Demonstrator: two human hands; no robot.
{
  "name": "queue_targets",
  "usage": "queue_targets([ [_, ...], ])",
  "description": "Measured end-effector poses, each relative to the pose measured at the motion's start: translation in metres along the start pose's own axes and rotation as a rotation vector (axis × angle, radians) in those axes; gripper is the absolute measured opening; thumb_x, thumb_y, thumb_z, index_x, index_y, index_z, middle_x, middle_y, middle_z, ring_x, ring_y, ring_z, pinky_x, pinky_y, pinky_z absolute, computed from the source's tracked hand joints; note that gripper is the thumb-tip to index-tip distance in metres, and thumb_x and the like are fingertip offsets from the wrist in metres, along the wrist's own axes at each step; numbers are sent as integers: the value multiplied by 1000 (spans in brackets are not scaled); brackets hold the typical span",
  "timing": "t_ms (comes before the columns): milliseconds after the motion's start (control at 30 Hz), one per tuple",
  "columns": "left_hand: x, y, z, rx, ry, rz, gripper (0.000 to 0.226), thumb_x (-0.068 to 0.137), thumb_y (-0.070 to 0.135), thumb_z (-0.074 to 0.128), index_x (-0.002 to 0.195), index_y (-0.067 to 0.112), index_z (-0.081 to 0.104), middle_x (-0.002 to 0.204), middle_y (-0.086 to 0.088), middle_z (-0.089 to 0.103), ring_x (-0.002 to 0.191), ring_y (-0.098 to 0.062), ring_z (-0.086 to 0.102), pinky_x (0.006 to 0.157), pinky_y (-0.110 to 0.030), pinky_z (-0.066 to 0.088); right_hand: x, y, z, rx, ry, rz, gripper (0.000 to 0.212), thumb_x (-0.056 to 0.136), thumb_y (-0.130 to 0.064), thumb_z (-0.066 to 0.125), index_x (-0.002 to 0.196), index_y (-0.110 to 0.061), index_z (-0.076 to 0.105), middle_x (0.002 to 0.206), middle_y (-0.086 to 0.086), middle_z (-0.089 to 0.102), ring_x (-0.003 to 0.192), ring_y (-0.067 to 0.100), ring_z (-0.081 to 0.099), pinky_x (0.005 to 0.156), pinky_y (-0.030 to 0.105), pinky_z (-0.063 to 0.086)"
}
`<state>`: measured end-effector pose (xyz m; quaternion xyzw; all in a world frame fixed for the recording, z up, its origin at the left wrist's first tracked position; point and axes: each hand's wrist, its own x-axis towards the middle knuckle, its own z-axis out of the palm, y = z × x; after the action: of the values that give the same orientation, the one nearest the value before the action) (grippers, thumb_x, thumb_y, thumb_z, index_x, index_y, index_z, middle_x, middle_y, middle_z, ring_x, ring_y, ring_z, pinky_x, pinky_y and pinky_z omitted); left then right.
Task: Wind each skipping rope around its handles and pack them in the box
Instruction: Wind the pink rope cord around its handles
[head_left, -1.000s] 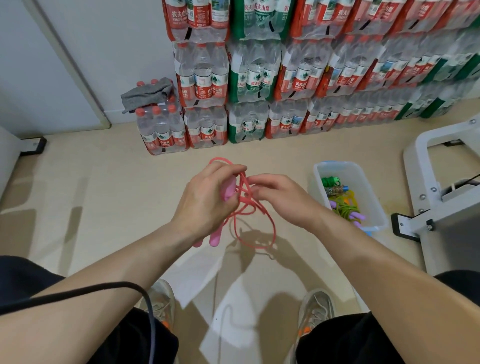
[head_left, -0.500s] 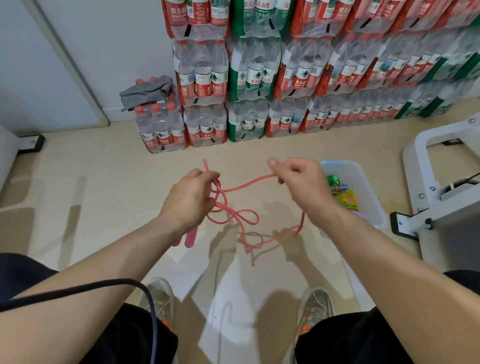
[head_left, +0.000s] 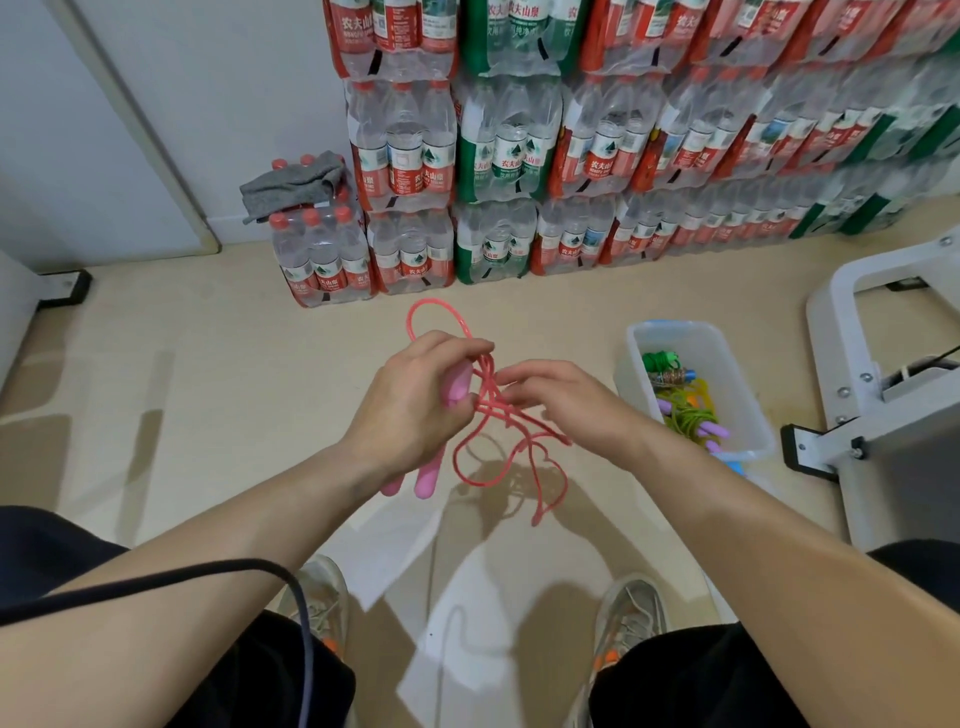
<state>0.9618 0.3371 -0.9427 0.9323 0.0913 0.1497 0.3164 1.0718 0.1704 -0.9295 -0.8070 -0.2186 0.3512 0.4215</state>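
Left hand: the left hand (head_left: 410, 405) is closed round the two pink handles (head_left: 428, 480), held side by side with their lower ends poking out below the palm.
Right hand: the right hand (head_left: 566, 400) pinches strands of the cord just beside the handles, fingertips close to the left hand.
Rope: the pink skipping rope (head_left: 511, 457) is in the air between the hands. One loop rises above the left hand and several slack loops hang below, clear of the floor (head_left: 208, 389).
Done: the clear plastic box (head_left: 675, 328) on the floor to the right already holds other ropes (head_left: 685, 415), green and yellow-green, with purple handles showing.
Left: this rope looks barely wound. Most of its cord hangs loose, so it likely needs more turns before it goes into the box.
Room in box: the far end looks bare, so there appears to be space for one more bundle.
Edges: a white frame (head_left: 831, 343) stands just beyond the box, and packs of bottled water (head_left: 498, 156) line the wall ahead.
Open room: bare floor lies ahead and to the left.
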Motion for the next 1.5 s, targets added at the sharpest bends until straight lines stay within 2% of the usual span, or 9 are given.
queue_targets([
  [100, -3, 5, 2, 2, -22, 6, 52, 82, 17, 71, 130, 34, 61, 112, 18, 55, 106, -6, 54, 90, -22, 43, -2, -4, 9, -178, 56, -84, 19, 96, -34, 59, 88, -22, 70, 66, -9, 65, 59, 9, 56, 62, 28, 44],
  [333, 0, -13, -2, 136, -69, -106, 56, 83, 16, 69, 135, 30, 57, 120, 8, 59, 111, -17, 56, 94, -35, 48, 0, -7, -6, -106, 282, -133, 30, 96, -30, 62, 70, -16, 69, 46, -16, 47, 51, 3, 42, 57, 27, 31],
  [700, 8, -50, -12, 237, -57, -465, 63, 76, 12, 74, 136, 22, 57, 122, -8, 62, 111, -32, 58, 92, -42, 49, -3, -9, -44, 220, 794, 68, 19, 67, -31, 47, 59, -15, 40, 66, 10, 33, 66, 23, 32, 61, 40, 30],
  [800, 9, -44, -17, 97, 5, -448, 61, 76, 12, 76, 134, 26, 60, 125, 0, 63, 116, -24, 57, 99, -35, 46, 1, 4, -53, -145, 611, 175, 29, 83, -28, 49, 72, -3, 59, 71, 15, 54, 72, 32, 52, 65, 37, 41],
  [900, 10, -20, -18, -26, 27, -327, 59, 77, 14, 76, 132, 30, 61, 125, 8, 63, 116, -14, 56, 99, -27, 41, 2, 16, -35, -682, 370, 311, 38, 94, -33, 47, 116, -7, 63, 126, 21, 56, 121, 41, 48, 98, 44, 43],
  [1033, 9, 12, -20, -160, -5, -180, 55, 77, 14, 79, 128, 31, 64, 120, 12, 65, 111, -5, 57, 96, -18, 41, 3, 6, -15, -400, 179, -8, 60, 89, -24, 55, 148, -24, 46, 151, 3, 44, 143, 24, 34, 117, 40, 31],
  [1167, 5, 30, -21, -392, -12, -216, 54, 77, 9, 81, 124, 30, 65, 115, 13, 69, 103, 1, 64, 90, -13, 48, -2, -6, 3, 153, -141, -119, 37, 85, -25, 61, 121, -18, 67, 101, -1, 75, 97, 18, 70, 97, 34, 51],
  [1267, 5, 32, -23, -552, 28, -277, 49, 81, 3, 77, 124, 23, 65, 113, 8, 70, 102, -1, 67, 87, -17, 53, -8, -15, 6, 297, -222, -86, 19, 101, -30, 58, 102, -14, 68, 60, -4, 47, 53, 11, 44, 64, 35, 49],
  [1500, 6, 32, -20, -804, 76, -400, 30, 92, -1, 66, 118, 14, 67, 116, -7, 70, 108, -22, 69, 92, -37, 58, -11, -22, 2, 136, -200, 14, 45, 90, -59, 63, 90, -15, 76, 59, -5, 27, 51, 12, 25, 51, 28, 30],
])
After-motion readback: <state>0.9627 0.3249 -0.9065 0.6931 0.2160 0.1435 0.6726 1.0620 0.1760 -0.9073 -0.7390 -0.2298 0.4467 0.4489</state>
